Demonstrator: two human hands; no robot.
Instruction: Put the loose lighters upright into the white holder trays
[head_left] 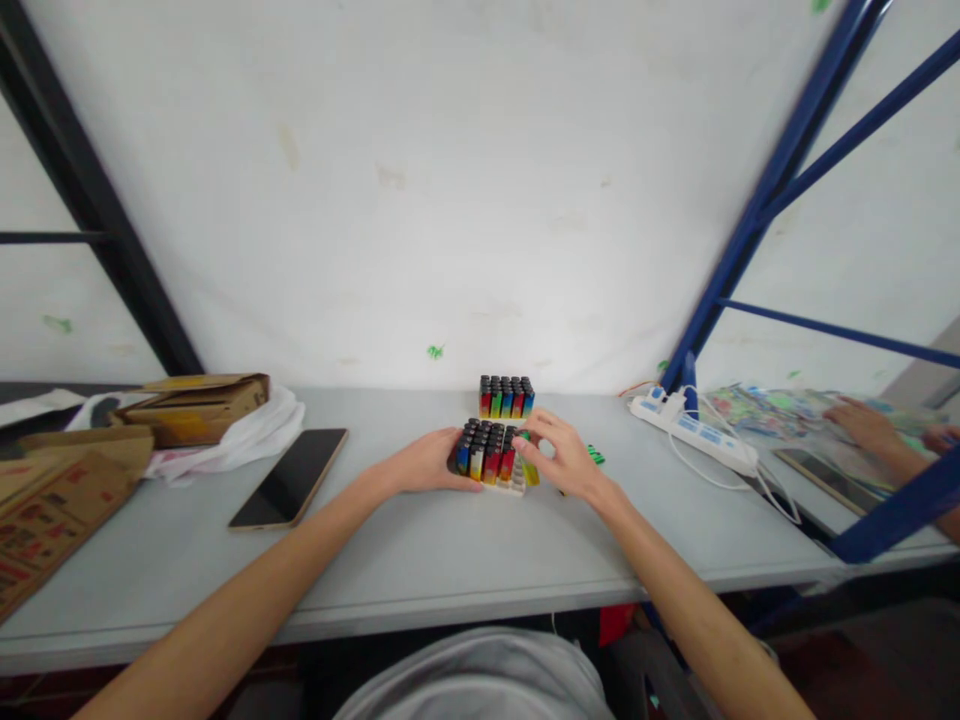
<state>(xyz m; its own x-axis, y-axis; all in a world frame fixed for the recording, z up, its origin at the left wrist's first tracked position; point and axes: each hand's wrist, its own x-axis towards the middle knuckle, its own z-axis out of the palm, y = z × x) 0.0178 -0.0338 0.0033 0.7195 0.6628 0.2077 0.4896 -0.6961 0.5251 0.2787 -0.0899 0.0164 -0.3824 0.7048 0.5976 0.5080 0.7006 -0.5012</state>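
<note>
Many black-capped, rainbow-coloured lighters (pixel 487 452) fill one tray (pixel 512 487).

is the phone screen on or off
Off. The phone lies flat on the table, left of the left hand, and its screen is plain black with nothing lit.

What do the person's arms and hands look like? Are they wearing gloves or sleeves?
No gloves and no sleeves. The left hand and right hand are bare, and both forearms are uncovered all the way down the picture. No watch, ring or bracelet shows. Low between the arms you can see a bit of a light grey shirt.
</note>
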